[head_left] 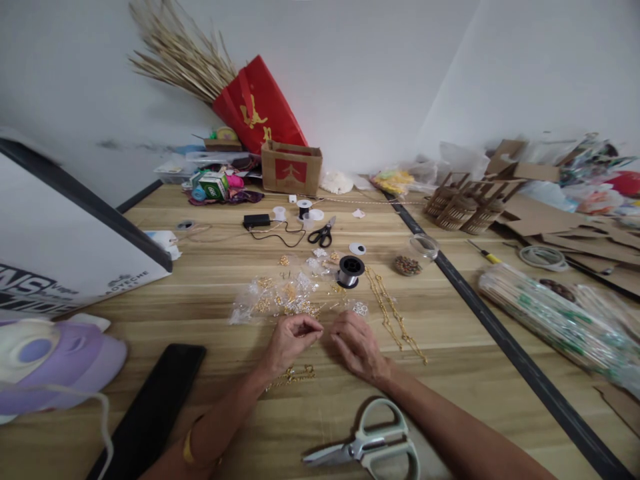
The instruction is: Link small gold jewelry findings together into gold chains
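Gold-coloured short chain [290, 377] on pale wood table [260, 443], near side of the left hand, partly hidden by the forearm. Left hand [294, 340]: thumb and forefinger tips together. Right hand [358, 345] just to its right, fingers curled inward; grip on any fine piece, either hand: cannot tell, too blurred. Far of hands: clear bags [273, 297] of small gold bits, silver-coloured rings [360, 309], wire spool [351, 271]. Right: long gold chain [401, 323], strands side by side. Near: pale-handled scissors [357, 448].

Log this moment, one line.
left hand: pinched | right hand: curled | contents: unclear | wire spool: beyond right hand | long gold chains: right of hands
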`<state>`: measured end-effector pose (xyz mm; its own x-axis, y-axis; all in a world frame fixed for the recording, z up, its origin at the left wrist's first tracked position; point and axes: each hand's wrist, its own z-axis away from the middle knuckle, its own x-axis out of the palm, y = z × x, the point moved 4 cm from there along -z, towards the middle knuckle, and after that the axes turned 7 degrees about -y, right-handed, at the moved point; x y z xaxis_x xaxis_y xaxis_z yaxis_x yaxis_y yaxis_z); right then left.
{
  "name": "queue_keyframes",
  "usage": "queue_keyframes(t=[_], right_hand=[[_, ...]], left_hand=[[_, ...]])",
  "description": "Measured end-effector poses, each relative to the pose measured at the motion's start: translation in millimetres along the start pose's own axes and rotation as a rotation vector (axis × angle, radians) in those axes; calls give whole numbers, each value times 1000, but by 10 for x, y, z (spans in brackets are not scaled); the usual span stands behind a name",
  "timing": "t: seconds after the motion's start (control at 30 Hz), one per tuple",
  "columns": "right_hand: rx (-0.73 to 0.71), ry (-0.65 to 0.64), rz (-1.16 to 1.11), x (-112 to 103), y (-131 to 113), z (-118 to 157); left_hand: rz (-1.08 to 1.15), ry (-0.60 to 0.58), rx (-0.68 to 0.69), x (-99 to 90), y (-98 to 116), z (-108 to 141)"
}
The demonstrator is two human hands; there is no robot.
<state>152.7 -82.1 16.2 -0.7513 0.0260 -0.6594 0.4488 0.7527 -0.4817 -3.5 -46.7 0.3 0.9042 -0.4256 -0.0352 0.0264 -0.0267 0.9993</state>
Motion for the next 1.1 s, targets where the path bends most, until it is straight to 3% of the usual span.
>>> queue_keyframes(t=[0.3, 1.1], right_hand=[[-1, 5, -15, -17, -20, -18], [9, -7, 11, -7, 0, -8]], left_hand=[[7, 1, 34, -1, 44, 7], [80, -6, -91, -23, -15, -11]])
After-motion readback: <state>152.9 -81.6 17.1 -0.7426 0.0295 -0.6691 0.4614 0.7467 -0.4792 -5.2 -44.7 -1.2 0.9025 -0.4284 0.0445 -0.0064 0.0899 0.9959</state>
